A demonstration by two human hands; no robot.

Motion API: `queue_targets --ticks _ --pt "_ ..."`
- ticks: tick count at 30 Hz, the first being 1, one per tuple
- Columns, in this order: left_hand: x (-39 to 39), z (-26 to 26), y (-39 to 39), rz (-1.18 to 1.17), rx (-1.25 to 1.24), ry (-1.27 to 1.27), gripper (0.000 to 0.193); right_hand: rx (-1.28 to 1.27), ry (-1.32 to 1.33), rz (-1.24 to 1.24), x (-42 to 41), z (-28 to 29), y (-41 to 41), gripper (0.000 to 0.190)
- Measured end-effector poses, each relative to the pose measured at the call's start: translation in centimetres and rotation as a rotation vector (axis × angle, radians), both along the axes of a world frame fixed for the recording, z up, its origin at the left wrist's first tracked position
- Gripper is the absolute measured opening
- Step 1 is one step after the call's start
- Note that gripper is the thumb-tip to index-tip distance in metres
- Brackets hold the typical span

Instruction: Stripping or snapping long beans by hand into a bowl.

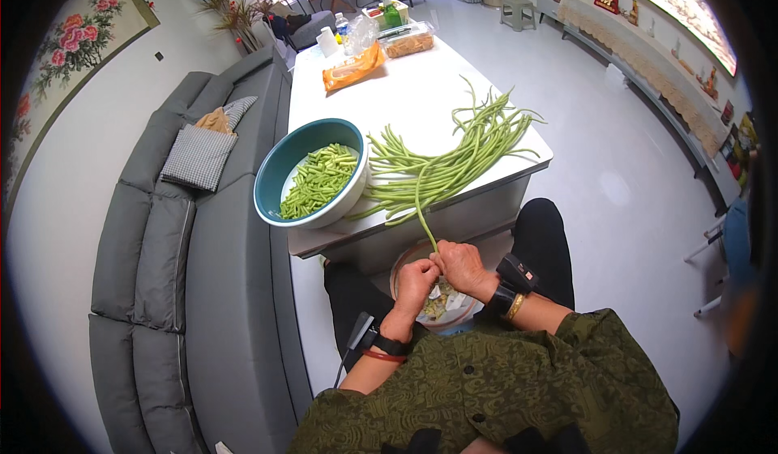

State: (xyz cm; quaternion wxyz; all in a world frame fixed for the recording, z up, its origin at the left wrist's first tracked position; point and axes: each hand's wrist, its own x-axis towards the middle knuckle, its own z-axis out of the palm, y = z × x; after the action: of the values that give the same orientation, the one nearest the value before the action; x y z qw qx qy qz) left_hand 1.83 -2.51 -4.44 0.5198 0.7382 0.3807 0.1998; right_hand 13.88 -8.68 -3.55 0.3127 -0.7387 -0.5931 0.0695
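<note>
One long green bean [423,217] runs from the table edge down into my right hand [463,265], which grips its near end. My left hand [417,284] meets the right at that end, fingertips pinched together; whatever lies between them is hidden. Below both hands stands a waste bin [398,259] between my knees, with scraps and white paper inside. A loose pile of long beans [468,156] lies across the table's near end. To its left, a white basin with a teal inside [279,150] holds short cut bean pieces [319,180].
Farther along the white table [413,101] lie an orange packet [354,68], a clear plastic food box [410,41], a crumpled plastic bag [362,33] and a green bottle [389,12]. A grey sofa [237,272] flanks the table's left side. My knees are close to its near edge.
</note>
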Motion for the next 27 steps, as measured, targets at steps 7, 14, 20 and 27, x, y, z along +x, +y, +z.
queue_targets --ticks 7,14,20,27 --pt "-0.1 0.7 -0.8 -0.042 0.584 0.115 0.010 -0.045 -0.003 -0.052 -0.7 -0.3 -0.1 0.024" --pt "-0.2 0.1 -0.4 -0.040 0.662 0.063 0.011 0.063 0.170 -0.071 -0.7 -2.0 0.7 0.025" --pt "0.1 0.9 -0.5 -0.018 0.673 -0.041 0.005 0.086 0.667 -0.091 -0.3 -2.3 1.1 0.024" --pt "-0.1 0.7 -0.7 -0.011 0.590 -0.153 0.005 -0.087 1.602 -0.140 -1.0 -1.2 0.7 0.023"
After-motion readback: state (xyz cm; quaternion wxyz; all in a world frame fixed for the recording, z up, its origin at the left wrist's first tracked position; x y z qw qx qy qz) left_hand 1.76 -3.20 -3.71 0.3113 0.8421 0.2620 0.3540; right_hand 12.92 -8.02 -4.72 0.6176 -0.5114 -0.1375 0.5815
